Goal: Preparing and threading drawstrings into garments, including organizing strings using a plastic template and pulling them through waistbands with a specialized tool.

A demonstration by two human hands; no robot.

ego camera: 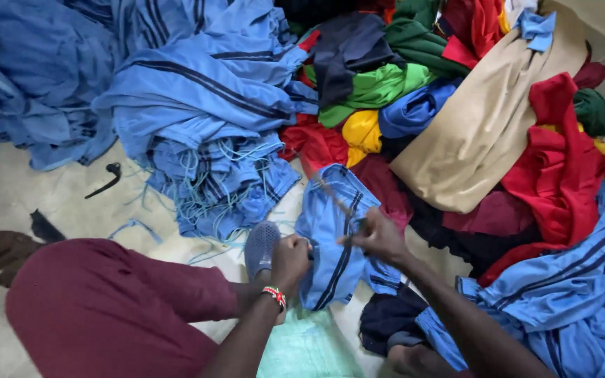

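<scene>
Left hand (pixel 290 257): we see it closed, gripping the blue shorts' (pixel 334 238) edge.
Right hand (pixel 379 236): pinched shut on a thin stick (pixel 334 198) over them.
Shorts: on floor, before the clothes pile (pixel 414 105).

Your left hand (pixel 290 260) is closed in a fist-like grip, knuckles up, its forearm rising from the lower edge of the view toward the centre; a beaded band circles that wrist. Your right hand (pixel 379 236) sits just beside it, slightly higher, fingers pinched together, with the forearm running diagonally in from the lower right. Both arms are bare. Your left knee, clothed in maroon, is bent at lower left.
</scene>
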